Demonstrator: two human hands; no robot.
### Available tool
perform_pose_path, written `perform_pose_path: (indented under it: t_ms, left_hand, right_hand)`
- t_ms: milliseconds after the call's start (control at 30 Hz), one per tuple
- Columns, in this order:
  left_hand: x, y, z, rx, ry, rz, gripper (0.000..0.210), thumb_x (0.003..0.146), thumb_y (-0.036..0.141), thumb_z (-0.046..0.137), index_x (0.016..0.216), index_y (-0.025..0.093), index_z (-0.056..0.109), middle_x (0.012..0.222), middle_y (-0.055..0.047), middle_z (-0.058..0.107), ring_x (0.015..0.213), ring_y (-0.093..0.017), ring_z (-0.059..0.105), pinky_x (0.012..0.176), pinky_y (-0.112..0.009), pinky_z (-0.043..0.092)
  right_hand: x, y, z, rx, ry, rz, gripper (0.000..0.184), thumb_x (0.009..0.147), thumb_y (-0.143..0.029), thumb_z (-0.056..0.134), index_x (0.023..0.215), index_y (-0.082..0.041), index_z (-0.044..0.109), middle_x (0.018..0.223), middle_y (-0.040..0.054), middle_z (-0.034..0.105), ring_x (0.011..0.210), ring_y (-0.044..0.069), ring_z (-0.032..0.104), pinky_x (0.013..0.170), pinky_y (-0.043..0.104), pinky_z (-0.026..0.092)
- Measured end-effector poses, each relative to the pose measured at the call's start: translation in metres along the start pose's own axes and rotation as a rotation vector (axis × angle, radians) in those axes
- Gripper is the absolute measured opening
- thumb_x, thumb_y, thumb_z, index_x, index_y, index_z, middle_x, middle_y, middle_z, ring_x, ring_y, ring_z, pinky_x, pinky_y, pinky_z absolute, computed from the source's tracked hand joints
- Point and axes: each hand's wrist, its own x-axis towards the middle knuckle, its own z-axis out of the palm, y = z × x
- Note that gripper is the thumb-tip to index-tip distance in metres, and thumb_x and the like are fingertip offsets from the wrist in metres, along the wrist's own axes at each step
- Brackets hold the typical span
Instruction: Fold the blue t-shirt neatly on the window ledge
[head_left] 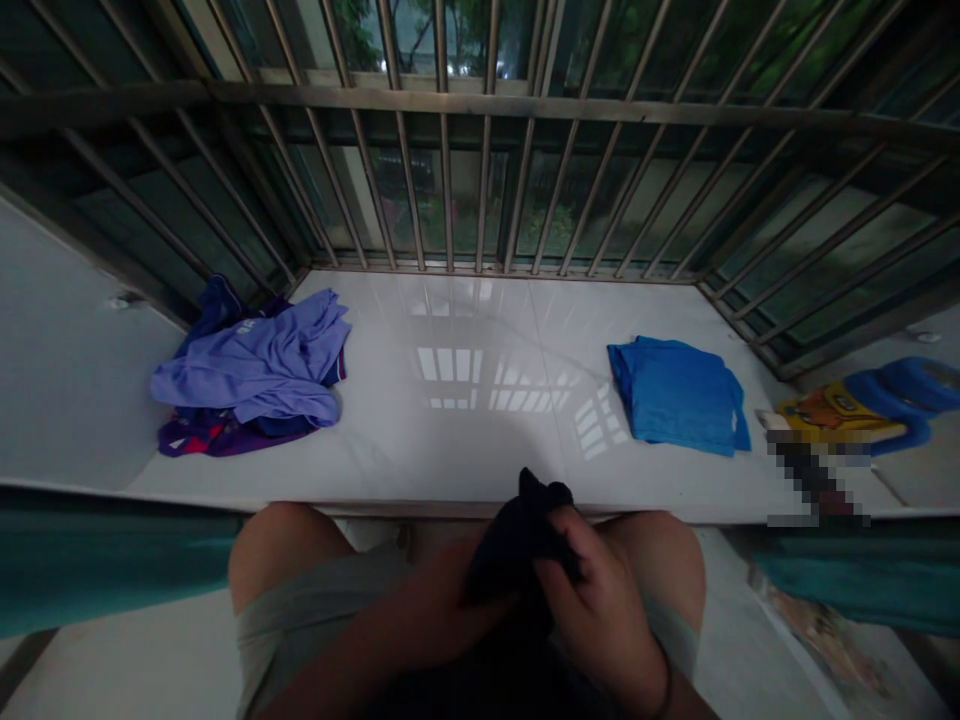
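Note:
A dark, nearly black garment (510, 545) is bunched up above my lap, its lower part lost in shadow. My right hand (600, 605) pinches its upper right side between thumb and fingers. On the other side my left hand (450, 605) grips the same cloth, with some fingers hidden behind the folds. A neatly folded blue garment (679, 395) lies on the white ledge (480, 450) to the right. At the ledge's left end is a loose pile of clothes, with a lavender shirt (262, 360) on top and navy and purple pieces (217, 435) beneath it.
Metal window bars (465, 100) close off the far side of the ledge. A blue and yellow container (862, 405) stands at the right end, near a blurred-out patch (817, 485). Teal curtains (112, 560) hang below the ledge at both sides. My knees touch its front edge.

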Motion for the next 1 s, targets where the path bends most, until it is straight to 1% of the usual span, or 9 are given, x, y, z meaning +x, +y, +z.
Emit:
perform_pose_path:
  t_ms: [67, 167, 333, 400, 467, 600, 667, 800, 1000]
  left_hand:
    - [-0.006, -0.005, -0.010, 0.105, 0.046, 0.002, 0.048, 0.112, 0.038, 0.059, 0.159, 0.034, 0.071, 0.150, -0.005, 0.080, 0.137, -0.030, 0.075, 0.124, -0.045, 0.057]
    - [-0.015, -0.006, -0.017, 0.212, 0.114, 0.008, 0.044, 0.115, 0.038, 0.052, 0.151, 0.035, 0.077, 0.142, -0.004, 0.084, 0.128, -0.029, 0.079, 0.118, -0.040, 0.059]
    - [-0.023, 0.002, -0.013, 0.135, 0.313, -0.036, 0.046, 0.118, 0.045, 0.048, 0.142, 0.030, 0.083, 0.131, -0.004, 0.087, 0.117, -0.028, 0.081, 0.109, -0.038, 0.064]
    - [-0.024, 0.005, -0.017, 0.124, 0.369, -0.034, 0.045, 0.117, 0.044, 0.049, 0.145, 0.031, 0.082, 0.137, -0.004, 0.085, 0.123, -0.028, 0.080, 0.112, -0.038, 0.063]
    - [-0.024, 0.008, -0.023, 0.168, 0.297, -0.002, 0.045, 0.116, 0.042, 0.054, 0.153, 0.034, 0.077, 0.150, -0.004, 0.080, 0.135, -0.028, 0.076, 0.121, -0.040, 0.058]
    - [-0.030, 0.016, -0.030, 0.251, 0.015, 0.014, 0.049, 0.117, 0.037, 0.056, 0.165, 0.041, 0.066, 0.163, -0.002, 0.072, 0.148, -0.026, 0.070, 0.131, -0.044, 0.051]
    - [-0.037, 0.021, -0.028, 0.269, -0.011, -0.004, 0.052, 0.117, 0.036, 0.057, 0.169, 0.042, 0.061, 0.166, -0.002, 0.070, 0.149, -0.026, 0.070, 0.132, -0.045, 0.051]
    - [-0.050, 0.028, -0.021, 0.311, 0.028, -0.026, 0.051, 0.117, 0.043, 0.059, 0.167, 0.046, 0.062, 0.165, 0.001, 0.070, 0.147, -0.027, 0.071, 0.129, -0.044, 0.055]
    - [-0.057, 0.029, -0.027, 0.218, 0.320, -0.039, 0.047, 0.118, 0.054, 0.048, 0.153, 0.040, 0.077, 0.153, -0.001, 0.079, 0.142, -0.030, 0.074, 0.125, -0.046, 0.060]
  right_hand:
    - [0.005, 0.006, -0.012, 0.038, 0.019, 0.043, 0.014, 0.106, -0.029, 0.058, 0.103, -0.025, 0.071, 0.079, -0.0008, 0.077, 0.067, 0.018, 0.073, 0.061, 0.025, 0.053]
    - [0.009, 0.010, -0.024, 0.016, 0.011, 0.054, 0.015, 0.107, -0.034, 0.061, 0.097, -0.026, 0.069, 0.072, -0.0032, 0.072, 0.061, 0.018, 0.069, 0.059, 0.025, 0.051]
    - [0.008, 0.007, -0.020, -0.033, -0.038, 0.055, 0.016, 0.106, -0.035, 0.060, 0.098, -0.027, 0.071, 0.072, -0.0023, 0.075, 0.059, 0.019, 0.071, 0.057, 0.027, 0.050]
    - [0.007, 0.008, -0.016, -0.063, -0.026, 0.072, 0.016, 0.106, -0.036, 0.059, 0.101, -0.026, 0.071, 0.077, -0.0004, 0.079, 0.064, 0.021, 0.076, 0.060, 0.028, 0.053]
    - [0.008, 0.010, -0.016, -0.108, 0.002, 0.066, 0.016, 0.106, -0.035, 0.059, 0.101, -0.026, 0.071, 0.076, -0.0003, 0.079, 0.064, 0.022, 0.077, 0.059, 0.028, 0.052]
    - [0.013, 0.014, -0.029, -0.284, 0.112, -0.042, 0.015, 0.103, -0.032, 0.060, 0.094, -0.027, 0.070, 0.063, -0.0033, 0.069, 0.052, 0.020, 0.067, 0.054, 0.028, 0.045]
    - [0.015, 0.013, -0.038, -0.376, 0.140, -0.114, 0.017, 0.101, -0.030, 0.061, 0.086, -0.027, 0.067, 0.059, -0.0032, 0.065, 0.052, 0.019, 0.064, 0.055, 0.028, 0.044]
    - [0.014, 0.009, -0.047, -0.463, 0.136, -0.186, 0.023, 0.104, -0.028, 0.061, 0.081, -0.027, 0.065, 0.062, -0.0017, 0.066, 0.056, 0.019, 0.063, 0.059, 0.029, 0.046]
    - [0.011, 0.011, -0.044, -0.530, 0.184, -0.171, 0.016, 0.104, -0.027, 0.061, 0.091, -0.026, 0.068, 0.084, 0.0043, 0.073, 0.070, 0.022, 0.068, 0.069, 0.033, 0.054]
